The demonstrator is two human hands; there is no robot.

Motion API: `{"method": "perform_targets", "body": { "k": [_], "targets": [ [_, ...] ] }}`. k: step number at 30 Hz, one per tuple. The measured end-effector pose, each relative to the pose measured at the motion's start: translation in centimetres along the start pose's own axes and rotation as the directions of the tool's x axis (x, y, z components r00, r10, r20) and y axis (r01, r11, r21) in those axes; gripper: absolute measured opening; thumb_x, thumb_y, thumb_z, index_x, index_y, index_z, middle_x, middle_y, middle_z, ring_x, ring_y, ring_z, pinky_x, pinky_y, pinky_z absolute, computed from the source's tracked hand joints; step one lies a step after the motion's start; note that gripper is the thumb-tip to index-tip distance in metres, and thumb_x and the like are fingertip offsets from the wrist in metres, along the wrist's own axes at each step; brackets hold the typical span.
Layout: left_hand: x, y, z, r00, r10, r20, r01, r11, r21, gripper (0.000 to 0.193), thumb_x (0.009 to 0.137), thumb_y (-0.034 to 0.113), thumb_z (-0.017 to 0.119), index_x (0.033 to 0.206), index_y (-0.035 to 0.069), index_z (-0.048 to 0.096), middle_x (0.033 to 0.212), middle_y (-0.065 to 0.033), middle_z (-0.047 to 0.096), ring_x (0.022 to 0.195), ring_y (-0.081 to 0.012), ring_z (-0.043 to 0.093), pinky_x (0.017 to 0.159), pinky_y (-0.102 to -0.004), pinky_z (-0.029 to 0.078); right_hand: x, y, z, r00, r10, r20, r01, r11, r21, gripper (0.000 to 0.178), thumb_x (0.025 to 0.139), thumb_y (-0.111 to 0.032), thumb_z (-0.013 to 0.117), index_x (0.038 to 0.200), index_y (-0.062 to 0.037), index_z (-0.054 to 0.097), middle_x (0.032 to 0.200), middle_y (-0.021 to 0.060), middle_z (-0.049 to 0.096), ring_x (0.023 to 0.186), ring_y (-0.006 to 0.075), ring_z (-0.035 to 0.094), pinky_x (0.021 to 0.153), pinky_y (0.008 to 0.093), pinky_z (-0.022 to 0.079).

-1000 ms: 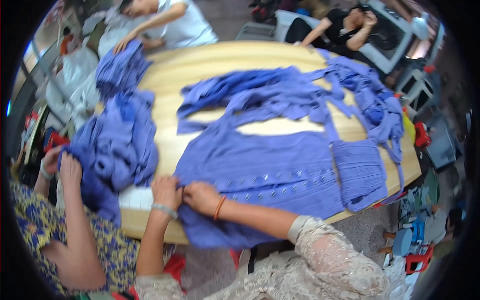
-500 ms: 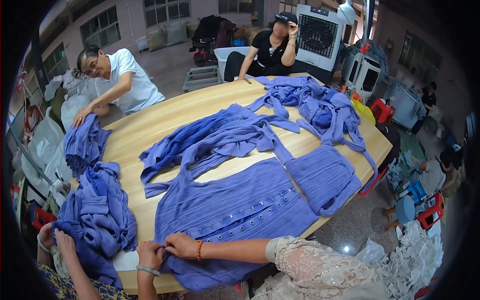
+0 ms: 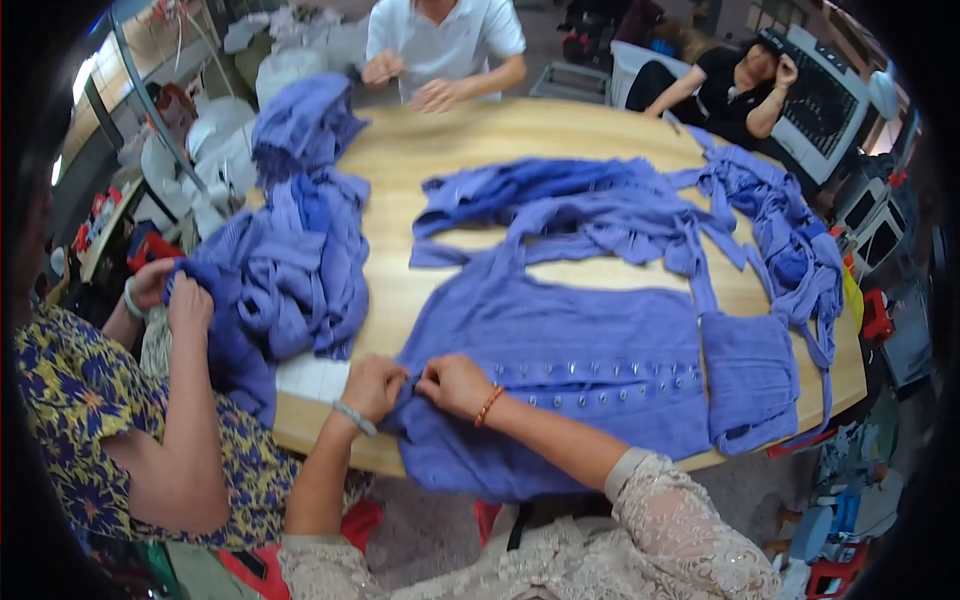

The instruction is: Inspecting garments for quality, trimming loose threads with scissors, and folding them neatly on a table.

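Note:
A purple ribbed garment (image 3: 560,320) lies spread on the table, with two rows of metal snaps or eyelets along its front opening. At its left edge my left hand (image 3: 375,388), a pale bangle on the wrist, pinches the fabric. Close beside it my right hand (image 3: 455,385), wearing an orange bead bracelet, pinches the same edge. The fingertips nearly meet, and the bit of cloth between them is mostly hidden. Right of the garment sits a folded purple piece (image 3: 750,375). Further purple garments (image 3: 560,195) lie crumpled behind it.
The wooden table (image 3: 440,135) has a curved edge. A purple heap (image 3: 310,260) lies at left, where a co-worker's hands (image 3: 190,300) hold dark purple cloth. Across the table stand a person in a white shirt (image 3: 445,45) and a seated person in black (image 3: 735,90). Another tangled pile (image 3: 790,230) lies right.
The view has swung left, so everything sits further right in the picture. The person in white has let go of the far-left pile and brought both hands together. My hands still grip the edge.

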State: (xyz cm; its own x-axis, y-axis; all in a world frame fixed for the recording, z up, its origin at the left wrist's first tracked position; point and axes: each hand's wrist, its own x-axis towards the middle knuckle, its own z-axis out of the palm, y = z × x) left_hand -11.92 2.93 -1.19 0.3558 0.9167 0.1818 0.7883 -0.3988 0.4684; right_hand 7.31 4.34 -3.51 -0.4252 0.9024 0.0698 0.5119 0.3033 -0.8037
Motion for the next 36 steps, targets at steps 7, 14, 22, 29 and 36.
{"method": "perform_targets", "body": {
  "k": [7,14,22,29,36],
  "targets": [
    [0.7,1.1,-0.1,0.989,-0.14,-0.038,0.143,0.984,0.11,0.007,0.08,0.012,0.064,0.083,0.009,0.07,0.082,-0.0096,0.065,0.087,-0.0306,0.057,0.076,-0.0421,0.042,-2.9,-0.5,-2.1,0.998,-0.062,-0.021,0.059,0.99,-0.132,0.016,0.084,-0.021,0.063,0.091,-0.0072,0.067,0.089,0.0152,0.063,0.081,0.0367,0.063,0.073,0.0465,0.05],
    [2.5,3.8,0.4,0.99,-0.126,0.065,0.121,0.989,0.08,0.015,0.077,0.018,0.069,0.09,0.01,0.069,0.088,-0.0062,0.066,0.093,-0.0263,0.056,0.085,-0.0392,0.038,-2.7,-1.1,-2.1,1.0,-0.018,-0.011,0.016,0.989,-0.145,0.017,0.083,-0.021,0.065,0.086,-0.0043,0.066,0.087,0.0158,0.065,0.082,0.0362,0.064,0.072,0.0469,0.05],
    [3.2,3.5,0.0,0.937,-0.208,0.282,0.268,0.944,-0.193,0.016,0.08,0.011,0.064,0.087,-0.001,0.071,0.076,-0.0157,0.068,0.07,-0.0259,0.063,0.068,-0.036,0.049,-2.2,-0.3,-2.4,0.997,0.019,-0.076,-0.021,0.999,-0.03,0.019,0.081,-0.022,0.068,0.083,-0.0035,0.066,0.084,0.0161,0.066,0.08,0.0338,0.065,0.072,0.0445,0.051],
    [2.8,2.8,0.1,0.939,-0.203,0.276,0.275,0.928,-0.253,0.017,0.08,0.012,0.064,0.088,-0.001,0.072,0.074,-0.0173,0.068,0.066,-0.0239,0.065,0.065,-0.0345,0.052,-1.4,-0.5,-2.9,0.985,0.174,0.009,-0.174,0.984,0.039,0.022,0.076,-0.026,0.073,0.079,-0.0045,0.07,0.076,0.0162,0.068,0.076,0.0327,0.067,0.072,0.0427,0.052],
    [2.7,3.7,0.1,0.947,-0.259,0.191,0.293,0.94,-0.175,0.015,0.082,0.013,0.064,0.087,0.0,0.071,0.077,-0.0179,0.068,0.069,-0.031,0.065,0.07,-0.0388,0.051,-2.6,-0.7,-3.3,0.985,0.164,0.052,-0.159,0.983,-0.094,0.02,0.078,-0.026,0.071,0.081,-0.0056,0.069,0.08,0.0166,0.067,0.079,0.0342,0.066,0.072,0.0445,0.052]
  ]
}}
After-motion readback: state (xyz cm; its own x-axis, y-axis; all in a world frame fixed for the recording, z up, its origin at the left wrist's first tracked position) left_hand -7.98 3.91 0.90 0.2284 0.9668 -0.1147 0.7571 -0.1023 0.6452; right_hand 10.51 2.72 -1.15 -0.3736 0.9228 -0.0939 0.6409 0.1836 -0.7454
